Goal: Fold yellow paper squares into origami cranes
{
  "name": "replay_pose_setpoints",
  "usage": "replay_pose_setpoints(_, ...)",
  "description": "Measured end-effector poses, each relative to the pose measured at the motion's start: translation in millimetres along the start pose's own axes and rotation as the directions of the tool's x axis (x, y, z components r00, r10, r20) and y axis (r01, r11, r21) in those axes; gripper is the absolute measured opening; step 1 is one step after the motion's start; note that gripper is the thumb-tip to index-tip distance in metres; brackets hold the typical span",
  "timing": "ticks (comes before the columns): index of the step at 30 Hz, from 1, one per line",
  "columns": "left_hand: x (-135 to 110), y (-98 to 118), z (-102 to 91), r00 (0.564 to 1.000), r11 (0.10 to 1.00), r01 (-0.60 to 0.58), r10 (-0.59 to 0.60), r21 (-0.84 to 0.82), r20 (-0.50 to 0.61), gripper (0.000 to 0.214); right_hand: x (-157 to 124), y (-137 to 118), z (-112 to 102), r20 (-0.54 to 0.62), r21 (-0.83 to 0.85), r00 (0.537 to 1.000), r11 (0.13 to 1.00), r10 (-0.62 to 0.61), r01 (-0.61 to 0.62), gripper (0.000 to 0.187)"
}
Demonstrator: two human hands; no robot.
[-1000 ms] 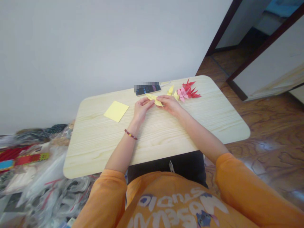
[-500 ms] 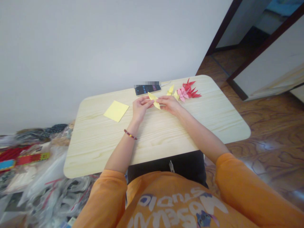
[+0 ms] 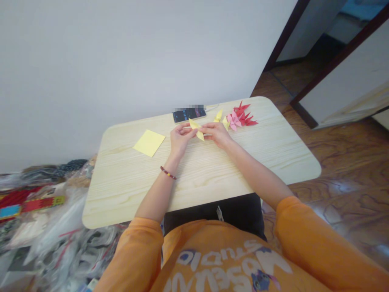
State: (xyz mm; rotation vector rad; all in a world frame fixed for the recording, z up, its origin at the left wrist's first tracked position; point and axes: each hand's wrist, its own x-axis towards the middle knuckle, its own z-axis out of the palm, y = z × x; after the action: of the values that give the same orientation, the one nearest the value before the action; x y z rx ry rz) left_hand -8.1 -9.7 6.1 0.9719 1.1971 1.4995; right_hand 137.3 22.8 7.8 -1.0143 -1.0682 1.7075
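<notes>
Yellow origami piece [image 3: 196, 129], narrow and pointed, sits pinched between the left hand [image 3: 182, 138] and right hand [image 3: 216, 134], its long axis slanting from upper left to lower right (the fingers of each hand nearly closed on it). It is near the back edge of the table [image 3: 197, 182], just before the phone [image 3: 188, 115], with the yellow sheet [image 3: 149, 142] to the left, red and pink origami [image 3: 238, 118] to the right, and wide open tabletop toward the person.
</notes>
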Motion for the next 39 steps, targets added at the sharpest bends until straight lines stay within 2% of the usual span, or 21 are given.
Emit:
replay_pose_setpoints(6, 2.4, -0.2, -2.2, 1.0, 0.999, -0.021, 0.021, 0.029, 0.01, 0.041, 0.7, -0.4, -1.7, 0.062, -0.08, 0.997, 0.996, -0.036, 0.041, 0.034)
replay_pose_setpoints(12, 1.4, -0.4, -1.8, 0.996, 0.995, -0.027, 0.019, 0.101, 0.086, 0.04, 5.3, 3.3, -2.6, 0.075, -0.169, 0.986, 0.973, -0.147, 0.158, 0.031)
replay_pose_setpoints(18, -2.2, 1.4, 0.8, 0.997, 0.992, 0.003, -0.014, 0.129, 0.079, 0.038, 6.1, 4.1, -0.4, 0.109, -0.235, 0.963, 0.935, -0.246, 0.266, 0.029)
replay_pose_setpoints(23, 0.0, -1.4, -0.1, 0.999, 0.998, 0.032, -0.034, 0.05, 0.035, 0.039, 4.4, 4.2, -1.2, 0.123, -0.262, 0.965, 0.931, -0.23, 0.255, 0.033)
replay_pose_setpoints(27, 2.0, -1.6, -1.2, 0.999, 0.999, 0.044, -0.044, -0.002, -0.018, 0.038, 1.3, 4.0, 0.5, 0.189, -0.287, 0.967, 0.932, -0.172, 0.222, 0.036)
replay_pose_setpoints(31, 1.7, -1.4, 0.1, 0.997, 0.996, 0.077, -0.078, -0.049, -0.021, 0.04, 1.2, 4.0, 2.7, 0.245, -0.258, 0.949, 0.931, -0.196, 0.259, 0.037)
replay_pose_setpoints(35, 1.9, -3.0, 2.6, 0.988, 0.976, 0.146, -0.152, -0.164, -0.023, 0.039, 2.3, 5.3, 3.5, 0.224, -0.254, 0.952, 0.931, -0.207, 0.262, 0.04)
replay_pose_setpoints(39, 3.5, -5.9, 4.1, 0.981, 0.96, 0.166, -0.183, -0.227, -0.056, 0.036, 0.5, 5.5, 5.1, 0.183, -0.325, 0.96, 0.908, -0.213, 0.263, 0.041)
